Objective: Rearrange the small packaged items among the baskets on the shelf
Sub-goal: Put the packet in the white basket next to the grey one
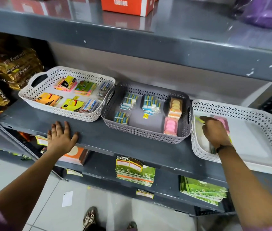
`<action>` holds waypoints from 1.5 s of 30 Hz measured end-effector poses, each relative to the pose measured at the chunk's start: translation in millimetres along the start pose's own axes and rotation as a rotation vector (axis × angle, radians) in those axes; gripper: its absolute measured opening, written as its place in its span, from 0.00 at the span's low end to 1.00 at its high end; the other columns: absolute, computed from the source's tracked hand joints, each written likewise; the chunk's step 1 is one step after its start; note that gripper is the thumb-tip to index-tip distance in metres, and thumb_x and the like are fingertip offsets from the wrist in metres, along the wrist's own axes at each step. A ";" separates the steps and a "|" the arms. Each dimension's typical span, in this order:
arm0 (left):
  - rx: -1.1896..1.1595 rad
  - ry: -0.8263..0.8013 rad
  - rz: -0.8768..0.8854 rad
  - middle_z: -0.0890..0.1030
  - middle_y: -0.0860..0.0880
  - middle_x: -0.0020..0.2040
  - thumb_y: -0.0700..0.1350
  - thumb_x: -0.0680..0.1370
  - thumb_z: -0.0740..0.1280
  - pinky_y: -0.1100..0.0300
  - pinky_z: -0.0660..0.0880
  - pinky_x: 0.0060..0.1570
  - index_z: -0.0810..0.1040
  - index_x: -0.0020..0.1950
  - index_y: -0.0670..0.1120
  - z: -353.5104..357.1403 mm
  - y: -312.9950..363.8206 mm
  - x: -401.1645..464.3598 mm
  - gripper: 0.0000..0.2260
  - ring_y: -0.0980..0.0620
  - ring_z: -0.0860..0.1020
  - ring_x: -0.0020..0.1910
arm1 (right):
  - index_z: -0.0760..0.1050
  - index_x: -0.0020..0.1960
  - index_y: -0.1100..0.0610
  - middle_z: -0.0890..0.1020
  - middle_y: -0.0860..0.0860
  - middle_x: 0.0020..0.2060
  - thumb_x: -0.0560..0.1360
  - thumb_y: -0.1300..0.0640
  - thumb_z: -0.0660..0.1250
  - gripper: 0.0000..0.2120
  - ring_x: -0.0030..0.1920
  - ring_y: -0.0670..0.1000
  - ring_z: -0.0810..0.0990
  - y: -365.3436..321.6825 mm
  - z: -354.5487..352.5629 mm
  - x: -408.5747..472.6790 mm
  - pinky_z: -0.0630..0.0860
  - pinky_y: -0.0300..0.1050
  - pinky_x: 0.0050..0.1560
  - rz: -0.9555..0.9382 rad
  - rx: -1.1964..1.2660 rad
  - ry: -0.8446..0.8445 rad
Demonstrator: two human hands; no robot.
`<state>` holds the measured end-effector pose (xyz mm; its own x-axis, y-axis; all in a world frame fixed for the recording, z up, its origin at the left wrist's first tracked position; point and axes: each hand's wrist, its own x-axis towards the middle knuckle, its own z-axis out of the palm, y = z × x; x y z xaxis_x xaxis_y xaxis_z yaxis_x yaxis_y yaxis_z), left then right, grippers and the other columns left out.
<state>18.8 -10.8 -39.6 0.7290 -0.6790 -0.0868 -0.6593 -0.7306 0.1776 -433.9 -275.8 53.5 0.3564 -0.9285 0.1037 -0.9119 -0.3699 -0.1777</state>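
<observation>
Three baskets stand in a row on the grey shelf (pixel 98 139). The left white basket (pixel 32 95) holds sticky-note packs (pixel 65 84) and small card packs. In the middle grey basket (pixel 142 135) lie blue eraser packs (pixel 150 102), an orange pack (pixel 175 107) and a pink pack (pixel 170 126). My right hand (pixel 215 132) reaches into the right white basket (pixel 248 112) and covers some packs there; a pink pack (pixel 224 121) shows beside it. Whether the fingers grip one is blurred. My left hand (pixel 62 137) rests flat on the shelf's front edge, fingers spread.
Gold snack bags (pixel 12 64) are stacked left of the baskets. An orange box (pixel 127 5) and a purple bag (pixel 265 12) sit on the shelf above. Green booklets (pixel 135 170) lie on the lower shelf. A paper scrap (pixel 67 198) is on the tiled floor.
</observation>
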 end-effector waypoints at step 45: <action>-0.188 -0.136 0.067 0.38 0.38 0.76 0.59 0.77 0.53 0.45 0.35 0.72 0.41 0.76 0.45 -15.6 -2.3 -10.8 0.35 0.39 0.37 0.75 | 0.81 0.60 0.56 0.82 0.52 0.60 0.76 0.65 0.63 0.16 0.64 0.52 0.79 -321.5 25.5 4.3 0.74 0.49 0.66 -0.511 0.464 0.064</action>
<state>15.2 -0.7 -23.8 0.6452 -0.7380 -0.1977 -0.6498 -0.6661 0.3661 -134.1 -161.6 86.1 0.6924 -0.6359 0.3409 -0.4463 -0.7487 -0.4901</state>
